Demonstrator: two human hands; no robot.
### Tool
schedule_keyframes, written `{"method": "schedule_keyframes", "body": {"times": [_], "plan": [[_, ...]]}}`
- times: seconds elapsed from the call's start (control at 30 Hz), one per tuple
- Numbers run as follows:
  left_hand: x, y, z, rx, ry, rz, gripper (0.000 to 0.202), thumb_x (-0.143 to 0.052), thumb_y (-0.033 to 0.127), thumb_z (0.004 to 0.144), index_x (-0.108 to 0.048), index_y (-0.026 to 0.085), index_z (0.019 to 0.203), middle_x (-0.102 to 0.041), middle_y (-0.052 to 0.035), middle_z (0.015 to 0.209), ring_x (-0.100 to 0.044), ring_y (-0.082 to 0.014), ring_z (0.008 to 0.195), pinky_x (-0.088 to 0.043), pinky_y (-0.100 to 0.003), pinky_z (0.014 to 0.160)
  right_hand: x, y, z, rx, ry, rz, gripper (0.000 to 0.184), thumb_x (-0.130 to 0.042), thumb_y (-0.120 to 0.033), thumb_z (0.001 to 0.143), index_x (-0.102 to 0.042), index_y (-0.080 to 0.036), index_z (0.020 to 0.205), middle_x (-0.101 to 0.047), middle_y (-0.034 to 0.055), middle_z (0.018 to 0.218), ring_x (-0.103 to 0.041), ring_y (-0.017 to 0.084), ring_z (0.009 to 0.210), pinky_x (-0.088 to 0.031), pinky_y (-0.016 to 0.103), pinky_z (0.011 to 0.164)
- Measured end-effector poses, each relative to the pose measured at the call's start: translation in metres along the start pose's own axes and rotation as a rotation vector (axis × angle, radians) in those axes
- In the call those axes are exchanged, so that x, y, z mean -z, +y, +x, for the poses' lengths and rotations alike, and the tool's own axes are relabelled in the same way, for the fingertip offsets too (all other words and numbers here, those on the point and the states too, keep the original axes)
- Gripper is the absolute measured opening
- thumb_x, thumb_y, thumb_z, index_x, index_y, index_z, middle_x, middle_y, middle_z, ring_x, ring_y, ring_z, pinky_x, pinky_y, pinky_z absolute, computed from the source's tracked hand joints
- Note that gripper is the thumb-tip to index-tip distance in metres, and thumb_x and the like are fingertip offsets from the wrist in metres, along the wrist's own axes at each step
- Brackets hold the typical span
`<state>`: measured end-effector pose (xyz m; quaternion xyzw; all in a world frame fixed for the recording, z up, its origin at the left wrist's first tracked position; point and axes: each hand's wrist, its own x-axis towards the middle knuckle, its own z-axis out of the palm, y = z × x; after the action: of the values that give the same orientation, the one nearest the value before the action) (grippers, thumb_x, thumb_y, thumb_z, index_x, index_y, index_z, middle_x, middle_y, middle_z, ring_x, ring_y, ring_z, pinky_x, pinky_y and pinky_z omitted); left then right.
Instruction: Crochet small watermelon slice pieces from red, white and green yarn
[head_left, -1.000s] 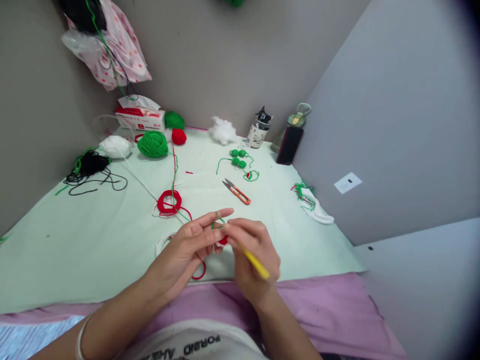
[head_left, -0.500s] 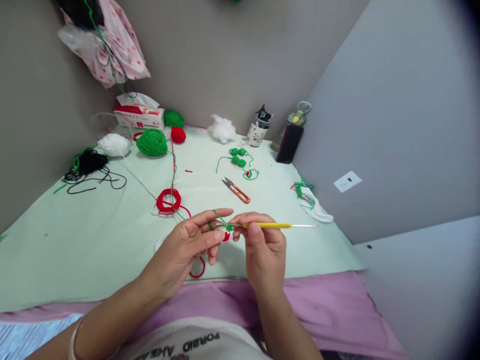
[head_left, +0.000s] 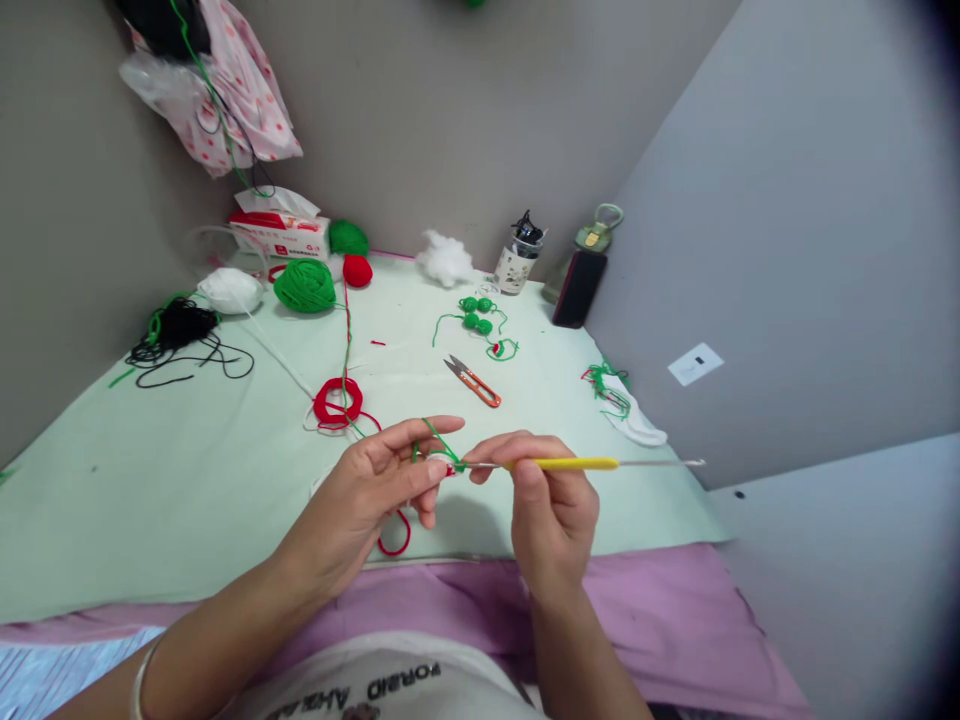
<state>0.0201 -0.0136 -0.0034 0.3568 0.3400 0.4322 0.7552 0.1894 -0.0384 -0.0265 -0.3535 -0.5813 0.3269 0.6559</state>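
My left hand (head_left: 375, 495) pinches a small red and green crochet piece (head_left: 448, 466), with green yarn (head_left: 435, 436) looped over the forefinger. My right hand (head_left: 551, 500) grips a yellow-handled crochet hook (head_left: 562, 464) that lies level, its metal tip at the piece and its other end pointing right. A loose red strand (head_left: 394, 540) hangs below the left hand onto the pale green table (head_left: 187, 470).
Orange snips (head_left: 472, 382) lie just beyond my hands. A red yarn coil (head_left: 337, 402), green yarn ball (head_left: 304, 285), red ball (head_left: 358, 270), black yarn (head_left: 180, 328), green crochet balls (head_left: 477, 313), stuffing (head_left: 445, 259), tissue box (head_left: 279, 232), jar (head_left: 516, 262) and dark phone (head_left: 577, 288) stand farther back.
My right hand has swung the hook from pointing down toward me to lying level, then slid it rightward, drawing it out through the piece. The left hand has barely moved.
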Motion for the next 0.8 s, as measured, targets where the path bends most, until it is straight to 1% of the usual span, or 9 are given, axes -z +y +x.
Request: {"method": "schedule_keyframes", "body": {"times": [0.13,0.27,0.33,0.4,0.5,0.57,0.67,0.73,0.8], "plan": [[0.003,-0.002,0.000,-0.048,0.010,0.074,0.028,-0.085,0.030,0.082,-0.082,0.029,0.110,-0.059,0.0058,0.070,-0.058,-0.0070,0.055,-0.047,-0.020,0.053,0.000,-0.003,-0.002,0.114,-0.029,-0.123,0.024,-0.051,-0.016,0.105,-0.072,-0.025,0.109,-0.076,0.0039,0.097,-0.070,0.017,0.084,-0.058,0.033,0.074],[0.008,-0.008,0.001,-0.112,0.031,0.192,0.031,-0.083,0.033,0.086,-0.080,0.032,0.117,-0.061,0.0056,0.076,-0.061,-0.0072,0.061,-0.050,-0.021,0.062,0.000,-0.002,-0.002,0.206,-0.073,-0.217,0.026,-0.050,-0.011,0.103,-0.070,-0.025,0.112,-0.075,0.0045,0.098,-0.072,0.019,0.092,-0.059,0.035,0.079],[0.009,-0.012,0.002,-0.143,0.055,0.226,0.033,-0.082,0.033,0.087,-0.079,0.033,0.120,-0.060,0.0057,0.079,-0.060,-0.0073,0.063,-0.050,-0.021,0.064,-0.001,0.000,-0.003,0.279,-0.109,-0.303,0.026,-0.051,-0.009,0.102,-0.069,-0.023,0.114,-0.075,0.0060,0.098,-0.072,0.020,0.094,-0.060,0.036,0.080],[0.009,-0.015,0.004,-0.171,0.077,0.238,0.035,-0.083,0.033,0.086,-0.078,0.034,0.121,-0.061,0.0052,0.082,-0.059,-0.0078,0.066,-0.050,-0.020,0.064,-0.002,0.002,-0.004,0.381,-0.128,-0.437,0.026,-0.053,-0.007,0.100,-0.068,-0.021,0.117,-0.075,0.0086,0.100,-0.072,0.020,0.095,-0.061,0.035,0.079],[0.008,-0.018,0.004,-0.187,0.072,0.216,0.037,-0.083,0.033,0.086,-0.077,0.033,0.122,-0.062,0.0039,0.086,-0.059,-0.0095,0.073,-0.051,-0.020,0.067,-0.004,0.008,-0.007,0.530,-0.093,-0.639,0.029,-0.056,-0.006,0.098,-0.068,-0.019,0.121,-0.075,0.0120,0.106,-0.072,0.020,0.095,-0.062,0.033,0.078],[0.008,-0.018,0.004,-0.186,0.057,0.197,0.038,-0.082,0.034,0.087,-0.076,0.033,0.124,-0.060,0.0038,0.088,-0.060,-0.0096,0.074,-0.052,-0.021,0.068,-0.005,0.011,-0.009,0.592,-0.067,-0.698,0.031,-0.057,-0.006,0.097,-0.068,-0.019,0.123,-0.076,0.0124,0.107,-0.072,0.020,0.096,-0.064,0.033,0.078],[0.007,-0.015,0.003,-0.201,0.062,0.206,0.036,-0.075,0.039,0.092,-0.073,0.034,0.128,-0.057,0.0045,0.090,-0.057,-0.0071,0.066,-0.050,-0.021,0.064,-0.006,0.013,-0.011,0.610,-0.080,-0.717,0.030,-0.056,-0.006,0.098,-0.069,-0.020,0.122,-0.076,0.0116,0.107,-0.073,0.020,0.098,-0.064,0.032,0.078],[0.006,-0.014,0.004,-0.219,0.071,0.246,0.033,-0.070,0.043,0.096,-0.073,0.032,0.128,-0.054,0.0052,0.086,-0.053,-0.0062,0.061,-0.048,-0.021,0.060,-0.005,0.012,-0.011,0.603,-0.099,-0.730,0.029,-0.056,-0.006,0.098,-0.069,-0.020,0.120,-0.076,0.0109,0.108,-0.073,0.019,0.100,-0.064,0.031,0.078],[0.005,-0.013,0.005,-0.243,0.082,0.294,0.031,-0.068,0.042,0.098,-0.073,0.032,0.126,-0.052,0.0059,0.081,-0.050,-0.0067,0.059,-0.046,-0.020,0.056,-0.005,0.011,-0.010,0.595,-0.114,-0.748,0.029,-0.055,-0.006,0.098,-0.068,-0.021,0.119,-0.076,0.0104,0.108,-0.073,0.019,0.099,-0.064,0.031,0.077]]}}
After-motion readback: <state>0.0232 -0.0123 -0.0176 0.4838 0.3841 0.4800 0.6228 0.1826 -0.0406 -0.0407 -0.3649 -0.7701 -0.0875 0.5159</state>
